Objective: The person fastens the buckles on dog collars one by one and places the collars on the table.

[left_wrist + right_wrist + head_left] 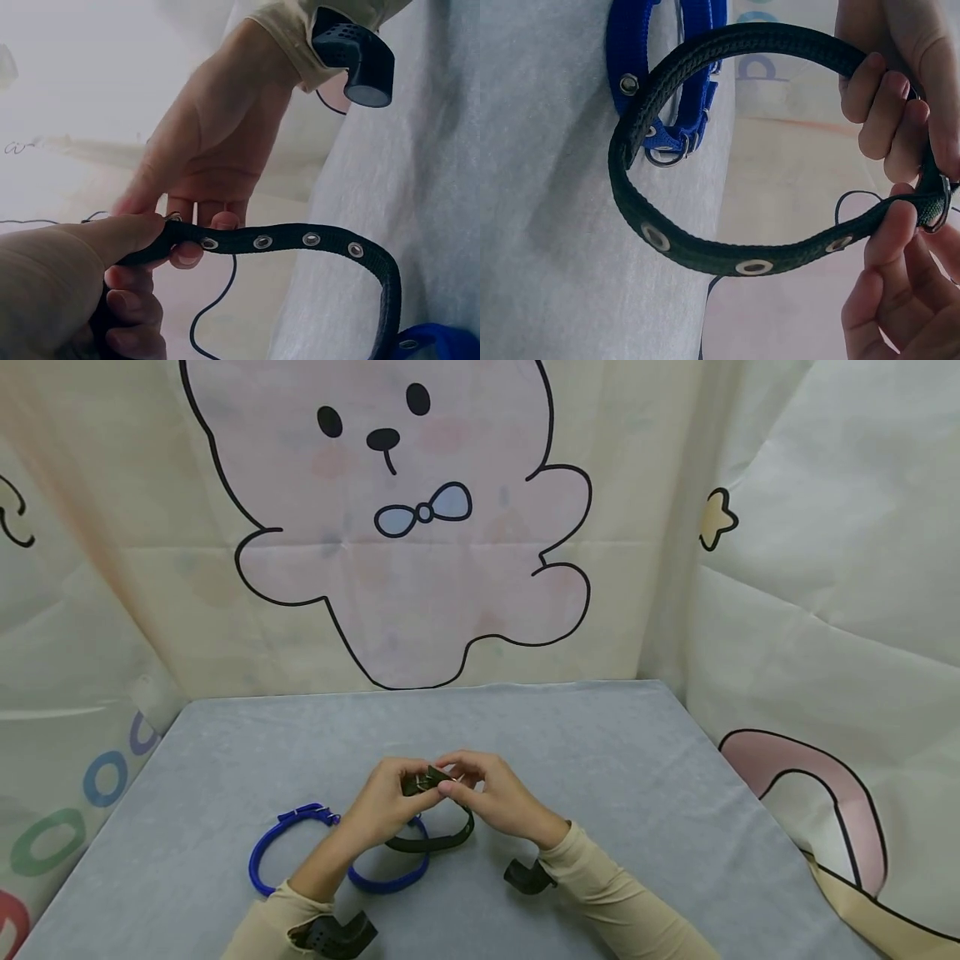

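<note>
We held the black collar (438,827) above the grey worktop (645,793), near its middle, with both hands meeting at the collar's buckle end. Our left hand (386,810) had its grip clenched round the strap, thumb on top and fingers curled under it, as the left wrist view showed (67,270). Our right hand (495,797) pinched the same end from the 3 o'clock side, its fingertips (889,225) pressing the strap just beside the metal buckle (937,202). The collar (705,150) hung in a closed loop toward 6 o'clock of the hands, its lower curve touching or nearly touching the worktop; we could not tell which. A row of metal eyelets (262,241) ran along the strap. The blue collar (300,852) lay flat on the worktop at about 8 o'clock from the hands, partly under our left forearm, and just beside the black loop (667,67).
</note>
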Demonstrator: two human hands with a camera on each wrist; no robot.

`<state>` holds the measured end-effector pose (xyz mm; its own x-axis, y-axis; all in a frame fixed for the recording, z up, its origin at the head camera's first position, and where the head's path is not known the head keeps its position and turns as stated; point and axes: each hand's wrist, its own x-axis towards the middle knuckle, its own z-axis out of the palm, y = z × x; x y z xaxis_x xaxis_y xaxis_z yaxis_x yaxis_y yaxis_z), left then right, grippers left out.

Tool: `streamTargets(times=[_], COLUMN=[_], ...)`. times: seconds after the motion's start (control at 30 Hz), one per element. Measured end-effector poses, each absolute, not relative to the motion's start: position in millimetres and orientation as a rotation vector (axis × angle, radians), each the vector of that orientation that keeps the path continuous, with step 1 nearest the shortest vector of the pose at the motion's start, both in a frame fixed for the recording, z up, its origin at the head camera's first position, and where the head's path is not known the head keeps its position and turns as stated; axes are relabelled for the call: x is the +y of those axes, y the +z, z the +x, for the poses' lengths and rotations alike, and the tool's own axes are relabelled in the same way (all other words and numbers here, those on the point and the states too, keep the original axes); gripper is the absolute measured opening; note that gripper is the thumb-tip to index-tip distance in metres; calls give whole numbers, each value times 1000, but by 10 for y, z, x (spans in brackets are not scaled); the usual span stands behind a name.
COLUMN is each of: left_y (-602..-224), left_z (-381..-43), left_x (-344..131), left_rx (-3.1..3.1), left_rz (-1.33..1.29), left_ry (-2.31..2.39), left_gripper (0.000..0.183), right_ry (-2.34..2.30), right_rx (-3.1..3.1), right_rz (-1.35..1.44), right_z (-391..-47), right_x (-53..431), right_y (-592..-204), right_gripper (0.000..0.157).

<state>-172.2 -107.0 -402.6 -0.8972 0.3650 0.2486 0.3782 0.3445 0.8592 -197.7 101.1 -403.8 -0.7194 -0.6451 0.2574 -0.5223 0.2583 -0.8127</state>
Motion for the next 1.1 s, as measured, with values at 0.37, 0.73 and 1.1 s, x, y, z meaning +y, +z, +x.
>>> streamTargets(times=[0.37, 0.73, 1.1], left_y=[-4006, -4028, -4049], left_z=[-1700, -1713, -1730], left_x=[-1048, -1040, -1057], left_rx=[-2618, -2567, -2577], left_rz=[-655, -642, -605], left_ry=[-1555, -1616, -1658], left_gripper=[14, 17, 19], right_ry=[-1501, -1658, -1719], right_rx=[2419, 2319, 2271], right_rz=[-1084, -1157, -1167], right_z=[-1966, -1990, -2050], right_x=[1010, 1007, 1042], right_y=[-4039, -4082, -4080], right_gripper=[35, 32, 27])
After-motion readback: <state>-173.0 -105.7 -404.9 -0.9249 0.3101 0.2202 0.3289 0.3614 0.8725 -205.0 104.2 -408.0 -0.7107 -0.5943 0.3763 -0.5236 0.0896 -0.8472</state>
